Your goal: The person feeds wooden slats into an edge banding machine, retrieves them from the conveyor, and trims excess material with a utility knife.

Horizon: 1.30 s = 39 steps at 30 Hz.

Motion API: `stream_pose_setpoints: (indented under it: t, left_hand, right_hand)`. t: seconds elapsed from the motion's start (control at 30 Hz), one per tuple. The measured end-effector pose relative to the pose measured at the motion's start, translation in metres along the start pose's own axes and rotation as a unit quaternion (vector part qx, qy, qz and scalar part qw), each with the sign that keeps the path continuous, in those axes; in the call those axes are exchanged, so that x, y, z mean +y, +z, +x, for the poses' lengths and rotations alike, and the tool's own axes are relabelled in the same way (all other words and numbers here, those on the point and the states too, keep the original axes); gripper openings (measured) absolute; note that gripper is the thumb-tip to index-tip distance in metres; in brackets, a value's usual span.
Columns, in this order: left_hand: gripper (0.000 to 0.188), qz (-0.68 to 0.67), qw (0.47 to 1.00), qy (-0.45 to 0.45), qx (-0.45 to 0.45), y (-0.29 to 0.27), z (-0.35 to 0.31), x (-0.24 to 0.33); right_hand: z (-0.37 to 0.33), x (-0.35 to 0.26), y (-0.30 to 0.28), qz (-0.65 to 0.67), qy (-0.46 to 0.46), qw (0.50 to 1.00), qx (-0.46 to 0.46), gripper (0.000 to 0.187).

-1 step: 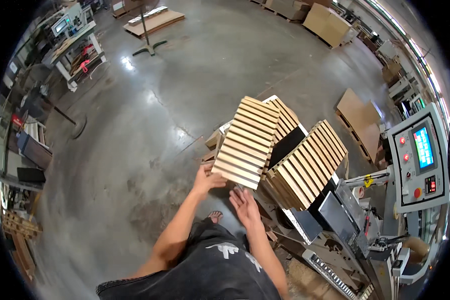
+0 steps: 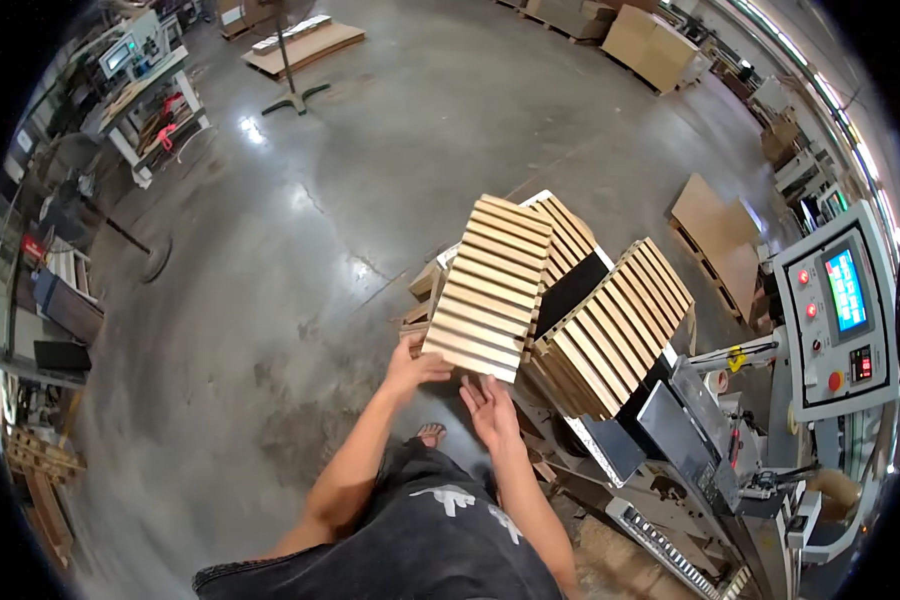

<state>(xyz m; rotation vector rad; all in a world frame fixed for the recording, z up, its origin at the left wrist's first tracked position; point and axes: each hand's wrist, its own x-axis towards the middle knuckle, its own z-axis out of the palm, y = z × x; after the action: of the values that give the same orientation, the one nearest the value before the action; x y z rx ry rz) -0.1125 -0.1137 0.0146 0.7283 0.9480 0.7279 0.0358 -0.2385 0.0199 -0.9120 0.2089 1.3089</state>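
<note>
A light wooden slatted panel [image 2: 487,285] with dark gaps across it lies tilted, close in front of me. My left hand [image 2: 416,366] is closed on its near left corner, thumb on top. My right hand [image 2: 491,410] is below the near edge, palm up and fingers apart, with fingertips at or just touching that edge. Partly covered by this panel is another slatted piece [image 2: 572,232] behind it. To the right, a stack of similar slatted panels [image 2: 615,325] rests on the machine; its layers show along the near left side.
A control panel [image 2: 838,310] with a lit screen stands on the right above the machine [image 2: 690,535]. Brown boards lie on a pallet [image 2: 715,240] beyond it. A stand with a splayed base [image 2: 295,99] and a workbench [image 2: 150,105] are far left.
The held panel has shifted slightly left and toward me. My right hand's fingertips have come up nearer its near edge, while the left keeps its hold.
</note>
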Motion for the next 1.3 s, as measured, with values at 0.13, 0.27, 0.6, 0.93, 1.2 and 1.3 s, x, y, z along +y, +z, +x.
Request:
stream_pose_setpoints:
  t: [0.13, 0.27, 0.6, 0.93, 1.2, 1.3]
  left_hand:
    - [0.049, 0.017, 0.993, -0.069, -0.09, -0.007, -0.01, 0.009]
    - [0.044, -0.023, 0.989, -0.092, -0.111, -0.005, 0.0, 0.018]
    - [0.038, -0.022, 0.991, -0.078, -0.111, 0.011, 0.016, 0.062]
    - [0.048, 0.012, 0.974, 0.199, -0.11, 0.093, -0.055, 0.087]
    - [0.049, 0.034, 0.94, 0.164, -0.297, 0.2, -0.11, 0.043]
    - [0.046, 0.026, 0.924, 0.121, -0.361, 0.24, -0.123, 0.019]
  right_hand:
    - [0.018, -0.006, 0.009, 0.046, 0.005, 0.999, 0.029, 0.029]
    - [0.013, -0.013, 0.007, 0.028, -0.007, 0.999, 0.026, 0.031]
    - [0.009, -0.026, 0.022, 0.004, -0.028, 1.0, -0.014, 0.04]
    - [-0.097, -0.008, -0.088, -0.198, -0.081, 0.976, 0.032, 0.05]
    - [-0.169, -0.005, -0.142, -0.045, -0.281, 0.944, 0.165, 0.036]
    - [-0.197, -0.002, -0.161, -0.022, -0.257, 0.94, 0.225, 0.034]
